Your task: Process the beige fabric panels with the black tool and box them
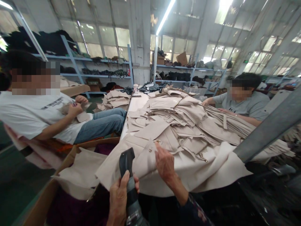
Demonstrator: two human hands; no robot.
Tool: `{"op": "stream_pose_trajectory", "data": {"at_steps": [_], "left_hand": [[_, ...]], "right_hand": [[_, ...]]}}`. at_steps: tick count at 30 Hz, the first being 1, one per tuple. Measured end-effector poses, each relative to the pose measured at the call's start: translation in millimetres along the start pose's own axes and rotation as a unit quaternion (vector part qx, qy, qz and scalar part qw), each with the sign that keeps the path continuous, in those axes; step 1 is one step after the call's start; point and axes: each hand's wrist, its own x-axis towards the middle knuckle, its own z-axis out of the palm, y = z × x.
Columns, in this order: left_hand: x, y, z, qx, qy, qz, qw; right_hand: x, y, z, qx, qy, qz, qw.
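Note:
My left hand (119, 194) is wrapped round a black flat-nozzled tool (127, 158) with a grey, taped handle. Its nozzle points up and away from me, over the near edge of the work. My right hand (166, 163) is closed at the right edge of a beige leather-like piece (143, 157), fingertips beside a small metal fitting (150, 149). Under that piece lie more beige panels, and a large beige sheet (211, 169) hangs over the table's front edge. The undersides of my right fingers are hidden.
Beige cut pieces (178, 106) are heaped across the white table (135, 105). An open cardboard box (70, 157) stands at front left. A slanting metal post (270, 125) crosses at right. One person (54, 110) sits left, another (246, 100) right, both handling pieces. Shelves (101, 67) line the back.

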Motion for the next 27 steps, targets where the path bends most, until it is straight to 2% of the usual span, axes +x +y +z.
{"op": "stream_pose_trajectory", "data": {"at_steps": [1, 3, 7, 12, 16, 20, 23, 25, 27], "left_hand": [[-3.5, 0.5, -1.1, 0.006, 0.001, 0.01, 1.0], [-11.2, 2.2, -5.0, 0.015, 0.004, 0.024, 1.0], [-27.2, 7.4, -14.1, 0.006, 0.013, 0.031, 0.999], [-34.1, 10.5, -17.5, 0.0, -0.009, 0.037, 0.999], [-33.1, 7.4, -14.2, -0.009, -0.035, 0.037, 0.999], [-40.8, 8.6, -8.9, -0.028, -0.034, 0.025, 0.999], [-49.1, 10.0, -4.7, -0.045, -0.036, 0.005, 0.998], [-53.6, 7.8, -1.6, -0.045, -0.049, -0.017, 0.998], [-57.3, 3.0, 1.5, -0.03, -0.066, -0.032, 0.997]], "right_hand": [[2.0, -9.8, 0.0, -0.062, -0.07, -0.043, 0.995], [8.9, -25.0, 4.2, -0.109, -0.144, -0.083, 0.98], [20.4, -36.8, 17.7, -0.125, -0.159, -0.084, 0.976], [16.6, -32.5, 27.7, -0.108, -0.154, -0.067, 0.98], [6.1, -20.7, 29.3, -0.042, -0.106, -0.026, 0.993], [-22.2, -0.8, 25.2, 0.076, -0.001, 0.04, 0.996], [-57.2, 16.5, 26.2, 0.175, 0.075, 0.102, 0.976], [-81.4, 25.5, 29.3, 0.224, 0.1, 0.14, 0.959], [-101.0, 29.8, 31.2, 0.323, 0.118, 0.183, 0.921]]}}
